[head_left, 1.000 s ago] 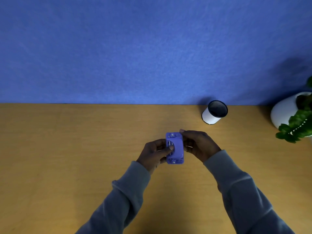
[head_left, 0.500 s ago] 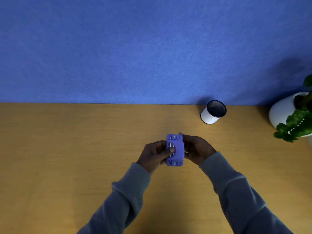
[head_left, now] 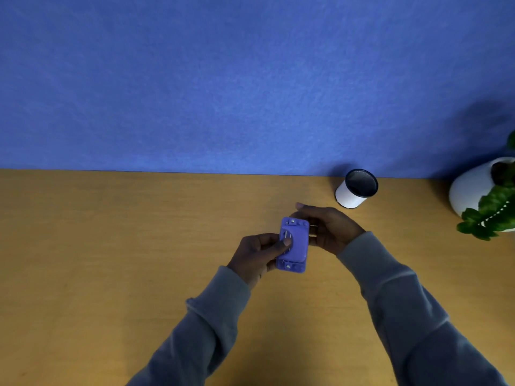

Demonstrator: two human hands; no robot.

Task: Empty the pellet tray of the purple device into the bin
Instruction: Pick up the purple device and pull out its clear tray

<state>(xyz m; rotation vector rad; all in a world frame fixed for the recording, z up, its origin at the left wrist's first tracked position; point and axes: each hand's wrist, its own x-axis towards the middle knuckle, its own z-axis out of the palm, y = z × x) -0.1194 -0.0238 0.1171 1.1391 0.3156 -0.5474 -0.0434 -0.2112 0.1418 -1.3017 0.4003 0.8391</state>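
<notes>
A small purple device [head_left: 294,245] with rounded corners and small screws hangs above the middle of the wooden table. My left hand [head_left: 257,253] grips its left side, thumb pressed on its top face. My right hand [head_left: 330,228] cups its right side, fingers curled around the far upper corner. The pellet tray itself cannot be made out; something thin shows at the device's right edge between my fingers. The bin [head_left: 355,189], a white cylinder with a dark rim and dark inside, stands at the back right, apart from both hands.
A white pot [head_left: 471,190] with a green plant [head_left: 490,213] sits at the far right edge. A blue wall [head_left: 250,79] rises behind the table's back edge. The wooden table [head_left: 111,246] stretches bare to the left.
My right hand has shifted slightly right and away from the device's side, its fingers now spread around the upper corner. The device stays held in my left hand at about the same place.
</notes>
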